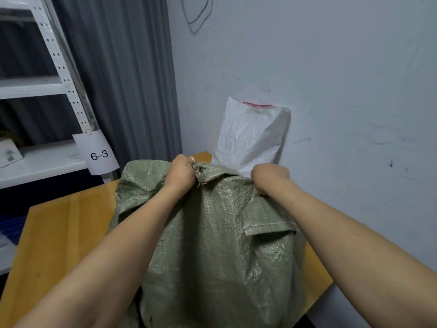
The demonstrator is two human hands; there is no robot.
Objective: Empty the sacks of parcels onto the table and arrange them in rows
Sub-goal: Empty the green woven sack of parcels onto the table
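green sack [212,233]: standing on the counter [59,233] right under the fingers, top edge bunched so it can be lifted and tipped, I'd guess
left hand [181,172]: fingers clamped on the frayed top edge
right hand [269,176]: fingers curled tight into the same edge
white sack [250,136]: just beyond the fingers, propped on the wall, waiting its turn

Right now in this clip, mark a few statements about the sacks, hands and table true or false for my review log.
1. The left hand and right hand both grip the green woven sack near its top. True.
2. The white sack lies flat on the floor. False: it stands upright against the wall.
3. The shelf label reads 6-3. True.
4. Parcels lie in rows on the wooden table. False: none show there.
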